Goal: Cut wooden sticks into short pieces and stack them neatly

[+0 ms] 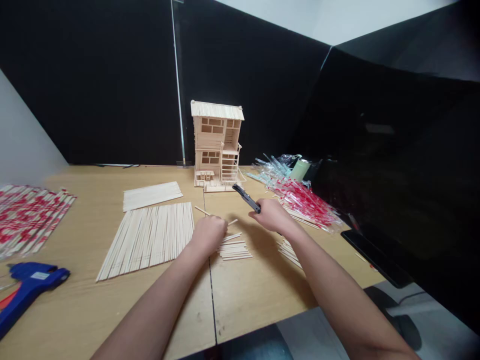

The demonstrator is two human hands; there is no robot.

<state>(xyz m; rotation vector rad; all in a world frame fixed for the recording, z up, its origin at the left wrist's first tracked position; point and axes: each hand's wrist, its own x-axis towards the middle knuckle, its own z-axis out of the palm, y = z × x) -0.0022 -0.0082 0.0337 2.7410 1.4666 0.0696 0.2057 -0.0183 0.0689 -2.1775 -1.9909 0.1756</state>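
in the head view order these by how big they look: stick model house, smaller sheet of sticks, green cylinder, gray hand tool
1. Stick model house
2. Smaller sheet of sticks
3. Unranked: green cylinder and gray hand tool look alike; the right hand hides part of the tool.

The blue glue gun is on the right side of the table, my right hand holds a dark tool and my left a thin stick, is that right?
Not quite: the head view shows the blue glue gun on the left side of the table. Your right hand does hold a dark tool, and your left hand a thin stick.
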